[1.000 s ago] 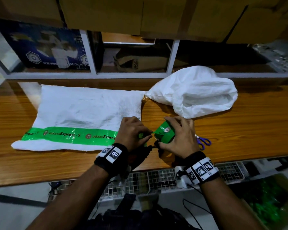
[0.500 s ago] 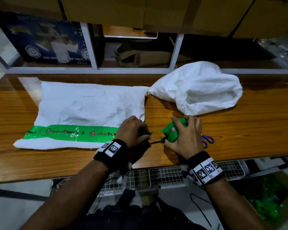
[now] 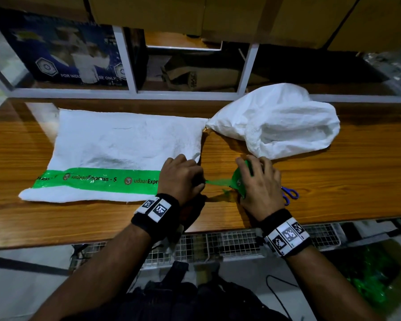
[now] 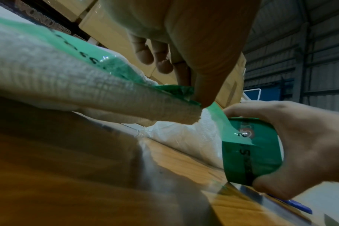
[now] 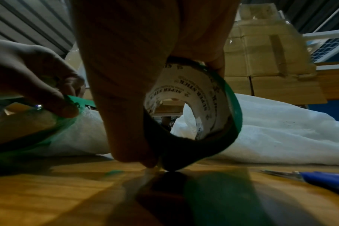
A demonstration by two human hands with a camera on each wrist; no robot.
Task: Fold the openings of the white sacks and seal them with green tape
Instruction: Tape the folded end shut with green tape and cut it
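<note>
A flat white sack (image 3: 125, 142) lies on the wooden table (image 3: 333, 186) with a strip of green tape (image 3: 97, 180) along its folded near edge. My left hand (image 3: 183, 179) pinches that tape at the sack's right corner (image 4: 192, 97). My right hand (image 3: 257, 181) grips the green tape roll (image 3: 240, 181), standing on edge on the table just right of the sack (image 5: 213, 107). A short twisted length of tape (image 3: 218, 182) stretches between both hands. A second, bulging white sack (image 3: 283, 126) lies behind the right hand.
Blue-handled scissors (image 3: 289, 194) lie on the table right of my right hand. A white shelf frame (image 3: 130, 61) with cardboard boxes runs along the table's far edge. A wire basket (image 3: 229, 244) hangs under the near edge.
My right hand has drawn the roll a little further right, lengthening the stretch of tape between the hands. The left hand stays at the sack's corner.
</note>
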